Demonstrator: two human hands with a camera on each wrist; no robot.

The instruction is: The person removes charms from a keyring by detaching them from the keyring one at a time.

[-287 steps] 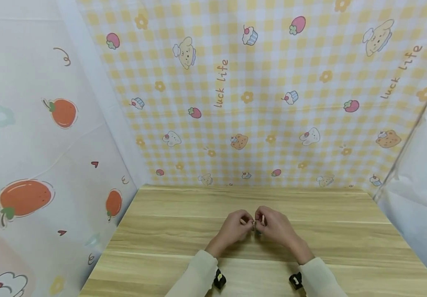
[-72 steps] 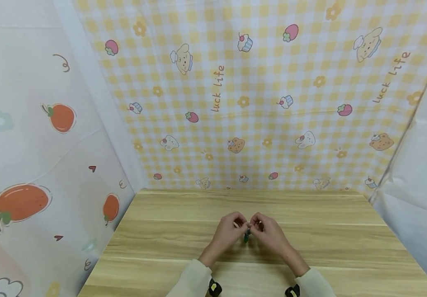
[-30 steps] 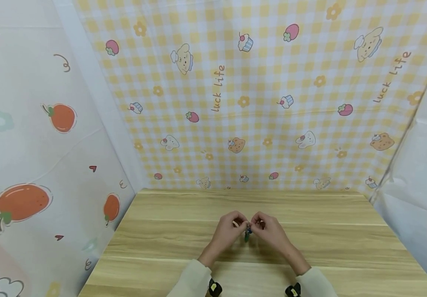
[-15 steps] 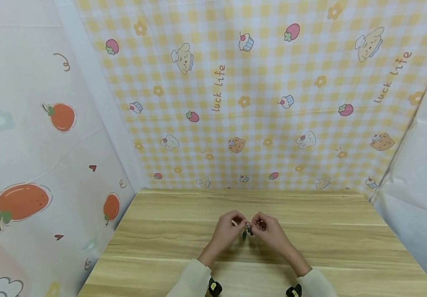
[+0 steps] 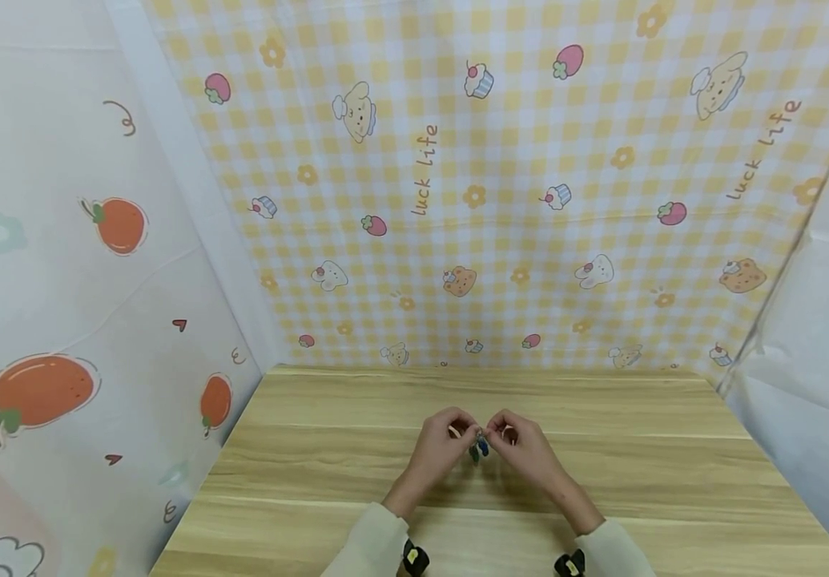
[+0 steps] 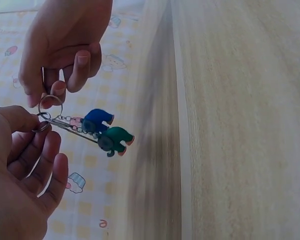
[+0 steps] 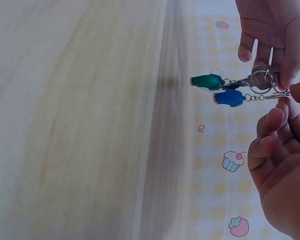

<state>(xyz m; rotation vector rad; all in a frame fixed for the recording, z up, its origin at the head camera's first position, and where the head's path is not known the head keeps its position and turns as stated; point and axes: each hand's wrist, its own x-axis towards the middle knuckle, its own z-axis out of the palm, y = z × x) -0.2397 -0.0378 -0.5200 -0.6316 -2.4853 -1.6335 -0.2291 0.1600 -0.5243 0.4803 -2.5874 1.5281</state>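
Observation:
In the head view both hands meet over the middle of the table. My left hand (image 5: 443, 441) pinches a metal key ring bunch between thumb and fingers, with a silver key (image 7: 260, 79) and a green elephant charm (image 6: 116, 140) hanging from it. My right hand (image 5: 525, 445) pinches a second split ring (image 6: 50, 106) right beside it. On a short chain, a blue elephant charm (image 6: 97, 120) dangles next to the green one. Fingertips cover part of where the rings meet.
The wood-grain table (image 5: 327, 465) stretches out around the hands. Behind it hangs a yellow checked cloth (image 5: 421, 240), with a white printed sheet (image 5: 82, 304) on the left and a pale sheet (image 5: 810, 385) on the right. Black wrist cameras (image 5: 415, 557) sit under the sleeves.
Both hands stay nearly in place over the last second. The charms have swung apart, and the blue one now shows beside the green. Much earlier, the hands were slightly farther right.

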